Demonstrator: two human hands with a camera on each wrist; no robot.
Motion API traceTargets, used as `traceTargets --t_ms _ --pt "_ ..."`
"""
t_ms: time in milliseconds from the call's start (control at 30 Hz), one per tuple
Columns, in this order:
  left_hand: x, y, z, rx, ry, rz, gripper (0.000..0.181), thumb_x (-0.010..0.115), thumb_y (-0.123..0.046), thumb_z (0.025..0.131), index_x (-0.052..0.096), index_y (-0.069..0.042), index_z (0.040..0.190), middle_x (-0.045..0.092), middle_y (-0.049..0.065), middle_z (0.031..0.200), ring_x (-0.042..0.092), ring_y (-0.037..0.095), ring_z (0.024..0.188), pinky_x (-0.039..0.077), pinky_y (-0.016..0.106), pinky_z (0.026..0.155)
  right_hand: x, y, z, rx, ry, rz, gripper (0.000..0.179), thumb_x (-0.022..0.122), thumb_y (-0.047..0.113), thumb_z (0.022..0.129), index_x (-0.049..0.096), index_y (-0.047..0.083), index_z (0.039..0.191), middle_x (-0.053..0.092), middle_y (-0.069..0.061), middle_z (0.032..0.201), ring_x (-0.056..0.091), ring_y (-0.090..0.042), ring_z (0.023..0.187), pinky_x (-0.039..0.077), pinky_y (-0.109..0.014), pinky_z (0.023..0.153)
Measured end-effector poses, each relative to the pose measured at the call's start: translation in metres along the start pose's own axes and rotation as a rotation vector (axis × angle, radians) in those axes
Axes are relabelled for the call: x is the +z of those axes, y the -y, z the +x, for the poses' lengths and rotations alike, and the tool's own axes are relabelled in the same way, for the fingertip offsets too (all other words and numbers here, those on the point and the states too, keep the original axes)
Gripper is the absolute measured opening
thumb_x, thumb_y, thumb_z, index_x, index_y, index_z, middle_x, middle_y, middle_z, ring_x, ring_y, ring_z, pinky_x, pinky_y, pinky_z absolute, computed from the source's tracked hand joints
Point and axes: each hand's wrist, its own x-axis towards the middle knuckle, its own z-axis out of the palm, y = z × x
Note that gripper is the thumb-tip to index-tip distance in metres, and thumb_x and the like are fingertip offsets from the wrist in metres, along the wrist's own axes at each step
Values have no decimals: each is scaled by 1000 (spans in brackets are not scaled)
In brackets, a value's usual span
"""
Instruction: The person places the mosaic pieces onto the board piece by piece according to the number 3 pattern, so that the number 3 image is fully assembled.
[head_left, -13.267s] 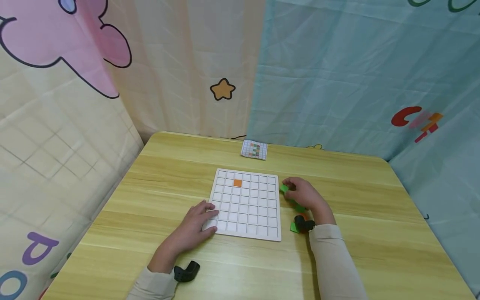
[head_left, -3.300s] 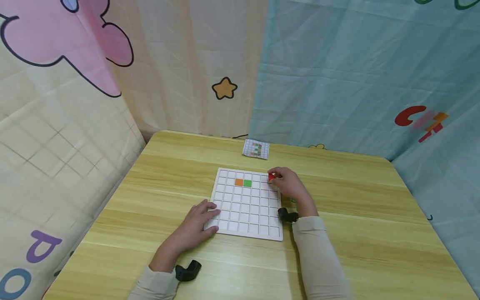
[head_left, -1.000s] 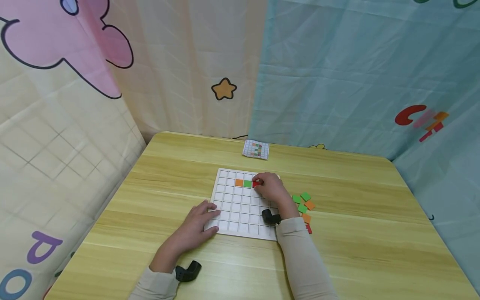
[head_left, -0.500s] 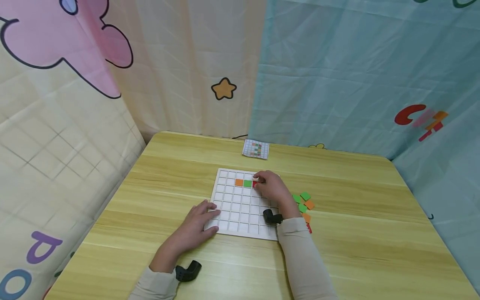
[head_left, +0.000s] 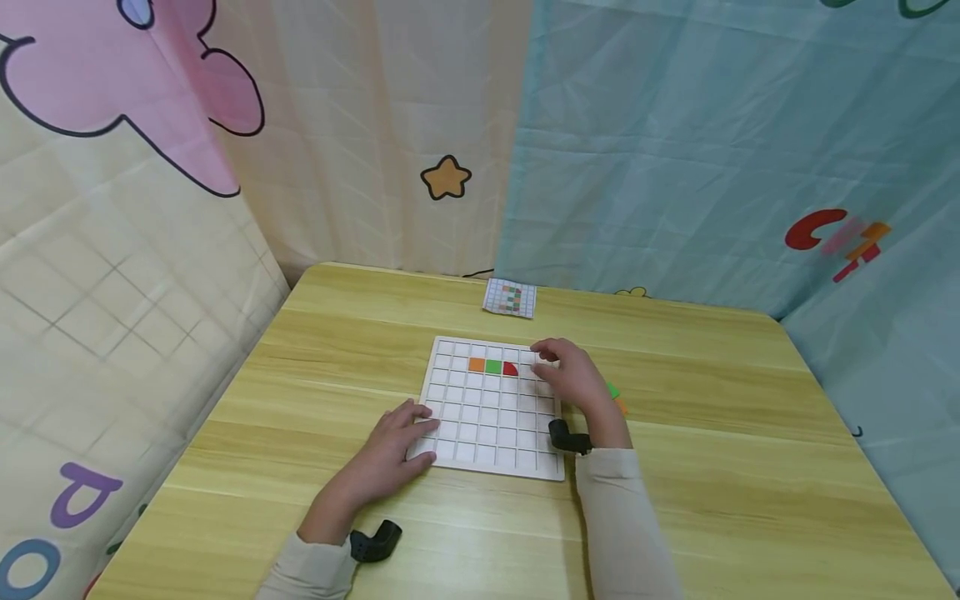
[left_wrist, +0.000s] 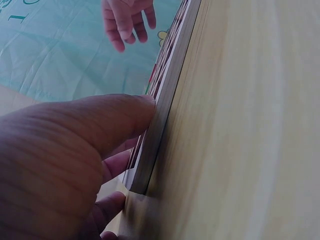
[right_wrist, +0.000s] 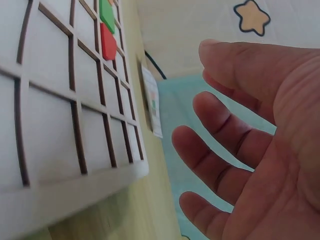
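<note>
A white grid board [head_left: 480, 417] lies on the table. In one of its upper rows sit an orange square tile [head_left: 476, 365], a green square tile [head_left: 492, 367] and a red tile [head_left: 510, 369] with one rounded corner, side by side. My left hand [head_left: 393, 450] rests on the board's lower left corner, fingers spread over the edge; the left wrist view has the thumb on the rim. Above the board's upper right part is my right hand [head_left: 573, 375], holding nothing, with its fingers loosely bent and apart in the right wrist view.
Right of the board, mostly hidden by the right hand and wrist, a green tile [head_left: 613, 391] and an orange tile [head_left: 621, 406] peek out. A small card [head_left: 510, 298] with a printed coloured grid lies behind the board. Curtains rise beyond the table's far edge.
The right hand has let go of the red tile, leaving it in its cell beside the green one, and has moved right. The left hand has stayed on the board's corner.
</note>
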Motion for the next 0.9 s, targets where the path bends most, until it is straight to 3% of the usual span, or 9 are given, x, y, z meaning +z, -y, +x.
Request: traceTargets --t_ms 500,900 --pt "-2 -1 -1 -1 2 -8 44 72 -15 91 63 -2 132 51 11 138 27 42 143 16 61 115 -28 -32 -31 8 -59 -52 37 61 14 98 58 0 132 55 -21 131 50 -39 123 40 -56 102" --pt "1 2 -1 14 -18 7 44 73 -14 90 63 -1 131 51 12 137 28 44 142 18 60 115 -48 -64 -48 43 -50 -91 41 59 13 98 54 -5 134 51 -28 131 48 -47 122 40 -60 101"
